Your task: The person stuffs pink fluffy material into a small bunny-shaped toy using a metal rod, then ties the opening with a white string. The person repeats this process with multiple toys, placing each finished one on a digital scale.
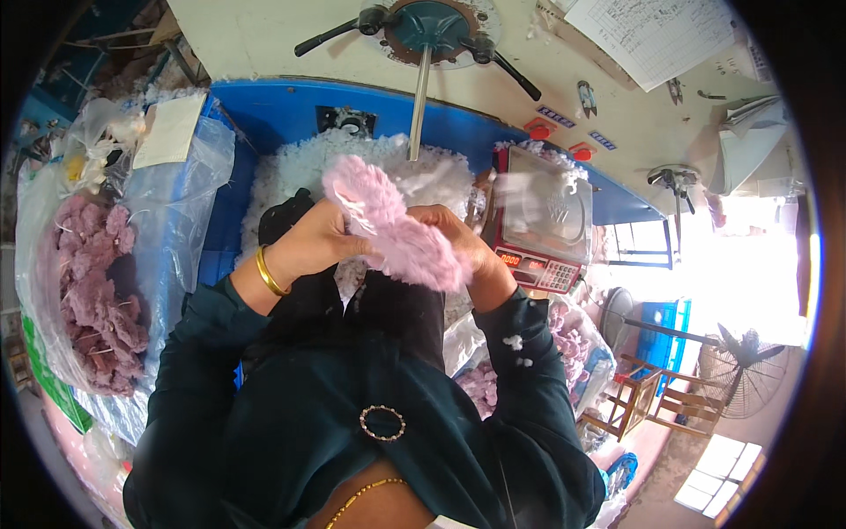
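A pink plush toy skin (397, 225), fuzzy and slightly blurred, is held up in front of my body with both hands. My left hand (322, 236) pinches its near left side between thumb and fingers. Behind its upper right part, my right hand (458, 236) grips it, with the fingers partly hidden by the plush. A thin metal filling tube (421, 101) points down just beyond the plush, apart from it. Fluffy white stuffing (304, 163) lies heaped in the blue bin (256, 97) beneath and behind my hands.
A red digital scale (542, 251) with a clear tray stands at the right. Bags of pink plush pieces (97, 291) lie at the left, with more pink pieces (568, 339) at the lower right. Small cutters (587, 99) and paper sheets (656, 35) rest on the machine panel.
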`<state>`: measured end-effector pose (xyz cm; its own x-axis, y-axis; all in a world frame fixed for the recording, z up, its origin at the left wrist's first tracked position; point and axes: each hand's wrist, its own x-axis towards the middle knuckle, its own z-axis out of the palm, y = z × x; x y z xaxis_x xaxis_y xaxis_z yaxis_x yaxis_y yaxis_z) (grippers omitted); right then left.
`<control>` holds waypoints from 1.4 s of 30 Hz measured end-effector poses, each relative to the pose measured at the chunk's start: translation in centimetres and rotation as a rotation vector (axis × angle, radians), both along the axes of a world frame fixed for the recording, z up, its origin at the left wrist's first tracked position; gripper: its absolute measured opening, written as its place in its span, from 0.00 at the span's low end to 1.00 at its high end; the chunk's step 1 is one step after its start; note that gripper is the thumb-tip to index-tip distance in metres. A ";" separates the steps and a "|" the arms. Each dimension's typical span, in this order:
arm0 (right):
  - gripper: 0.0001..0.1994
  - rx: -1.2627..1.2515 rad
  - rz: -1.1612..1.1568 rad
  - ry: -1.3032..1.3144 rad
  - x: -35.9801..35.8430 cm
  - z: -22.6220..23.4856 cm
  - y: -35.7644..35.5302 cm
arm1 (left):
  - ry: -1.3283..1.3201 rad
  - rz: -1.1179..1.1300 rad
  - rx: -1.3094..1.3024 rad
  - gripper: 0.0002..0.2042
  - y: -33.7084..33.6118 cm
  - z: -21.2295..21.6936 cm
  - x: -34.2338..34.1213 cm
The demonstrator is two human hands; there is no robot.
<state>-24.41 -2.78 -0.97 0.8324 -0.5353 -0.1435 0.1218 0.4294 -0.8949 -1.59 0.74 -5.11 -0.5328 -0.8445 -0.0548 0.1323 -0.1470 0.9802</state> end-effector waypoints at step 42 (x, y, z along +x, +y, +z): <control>0.09 -0.910 -1.071 0.157 3.2 -3.2 -8.2 | -0.207 0.159 -0.297 0.16 -7.3 1.5 -0.5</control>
